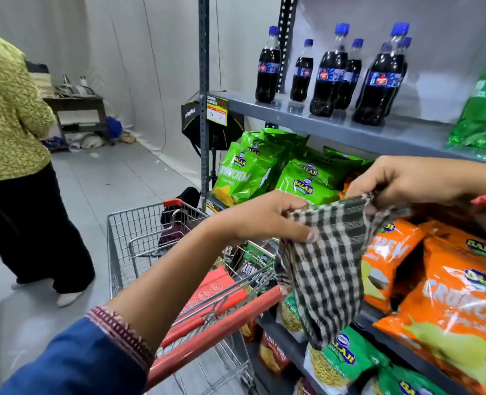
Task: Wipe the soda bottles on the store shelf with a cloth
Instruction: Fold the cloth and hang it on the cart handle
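Several dark cola bottles (329, 72) with blue caps and blue labels stand upright on the grey top shelf (315, 121). A big green soda bottle (484, 106) stands at the shelf's right end, partly cut off. Below the shelf, both my hands hold a black-and-white checked cloth (327, 260) by its upper edge. My left hand (264, 216) pinches the left corner and my right hand (407, 179) pinches the right corner. The cloth hangs down in front of the snack bags, well below the bottles.
Green snack bags (253, 169) and orange snack bags (449, 283) fill the lower shelves. A wire shopping cart (139, 240) with a red handle stands left of the shelf, holding packets. A person in a yellow-green top (10, 121) stands at the far left on the grey floor.
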`<state>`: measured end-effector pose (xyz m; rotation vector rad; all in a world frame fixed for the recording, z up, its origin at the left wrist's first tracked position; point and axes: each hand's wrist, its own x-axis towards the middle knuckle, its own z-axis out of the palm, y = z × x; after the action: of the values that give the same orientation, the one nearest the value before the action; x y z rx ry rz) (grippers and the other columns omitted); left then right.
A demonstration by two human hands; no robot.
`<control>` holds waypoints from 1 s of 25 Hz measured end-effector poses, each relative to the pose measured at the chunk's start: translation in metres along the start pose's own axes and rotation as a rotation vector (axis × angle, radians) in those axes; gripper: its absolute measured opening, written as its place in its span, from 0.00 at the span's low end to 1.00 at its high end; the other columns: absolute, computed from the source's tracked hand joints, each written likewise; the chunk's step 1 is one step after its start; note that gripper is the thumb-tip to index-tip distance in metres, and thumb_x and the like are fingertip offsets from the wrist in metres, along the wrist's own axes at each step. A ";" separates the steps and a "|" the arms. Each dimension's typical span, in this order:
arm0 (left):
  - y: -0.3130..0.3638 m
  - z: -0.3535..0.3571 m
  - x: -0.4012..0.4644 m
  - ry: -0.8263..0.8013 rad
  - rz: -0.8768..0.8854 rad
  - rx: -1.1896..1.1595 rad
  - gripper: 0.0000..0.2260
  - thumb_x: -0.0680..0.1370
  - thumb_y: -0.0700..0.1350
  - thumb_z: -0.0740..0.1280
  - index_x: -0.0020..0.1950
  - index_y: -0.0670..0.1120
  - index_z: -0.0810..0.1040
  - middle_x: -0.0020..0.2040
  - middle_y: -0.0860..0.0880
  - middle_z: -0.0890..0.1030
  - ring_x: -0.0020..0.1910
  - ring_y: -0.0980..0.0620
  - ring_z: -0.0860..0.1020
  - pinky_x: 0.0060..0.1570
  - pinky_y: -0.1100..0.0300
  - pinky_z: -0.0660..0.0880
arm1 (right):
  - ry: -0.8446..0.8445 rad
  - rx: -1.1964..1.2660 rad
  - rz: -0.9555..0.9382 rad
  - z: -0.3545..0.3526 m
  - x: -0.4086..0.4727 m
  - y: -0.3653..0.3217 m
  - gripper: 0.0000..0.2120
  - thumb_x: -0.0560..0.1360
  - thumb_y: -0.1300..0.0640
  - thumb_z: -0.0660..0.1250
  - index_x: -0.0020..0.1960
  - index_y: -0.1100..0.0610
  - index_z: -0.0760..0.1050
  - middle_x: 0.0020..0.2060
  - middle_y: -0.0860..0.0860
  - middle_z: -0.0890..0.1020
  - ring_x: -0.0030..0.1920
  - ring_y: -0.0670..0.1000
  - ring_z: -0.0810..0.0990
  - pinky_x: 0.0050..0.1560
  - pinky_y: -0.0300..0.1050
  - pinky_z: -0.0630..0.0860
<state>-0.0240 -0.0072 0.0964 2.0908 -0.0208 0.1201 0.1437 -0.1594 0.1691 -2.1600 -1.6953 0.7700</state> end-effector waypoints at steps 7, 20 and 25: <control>0.032 -0.025 0.003 0.009 -0.050 0.325 0.11 0.71 0.42 0.70 0.36 0.37 0.72 0.33 0.43 0.70 0.32 0.46 0.68 0.33 0.48 0.66 | -0.013 0.146 -0.056 0.007 -0.005 0.011 0.24 0.67 0.81 0.62 0.32 0.51 0.76 0.29 0.54 0.77 0.36 0.56 0.72 0.37 0.53 0.67; 0.086 -0.016 0.013 -0.103 0.104 0.514 0.20 0.66 0.36 0.72 0.29 0.48 0.61 0.21 0.58 0.67 0.21 0.60 0.61 0.21 0.70 0.56 | 0.077 0.199 -0.141 0.071 0.028 0.005 0.16 0.64 0.81 0.64 0.50 0.72 0.75 0.52 0.70 0.79 0.46 0.49 0.79 0.45 0.35 0.76; 0.082 -0.025 -0.007 -0.041 0.161 0.580 0.19 0.67 0.37 0.72 0.30 0.49 0.61 0.26 0.57 0.67 0.24 0.60 0.62 0.24 0.70 0.58 | 0.010 0.235 -0.202 0.073 0.030 -0.004 0.14 0.66 0.76 0.66 0.45 0.60 0.78 0.41 0.51 0.80 0.37 0.36 0.77 0.41 0.29 0.74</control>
<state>-0.0384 -0.0272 0.1787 2.6704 -0.2010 0.1984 0.1039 -0.1366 0.1051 -1.8036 -1.6916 0.8519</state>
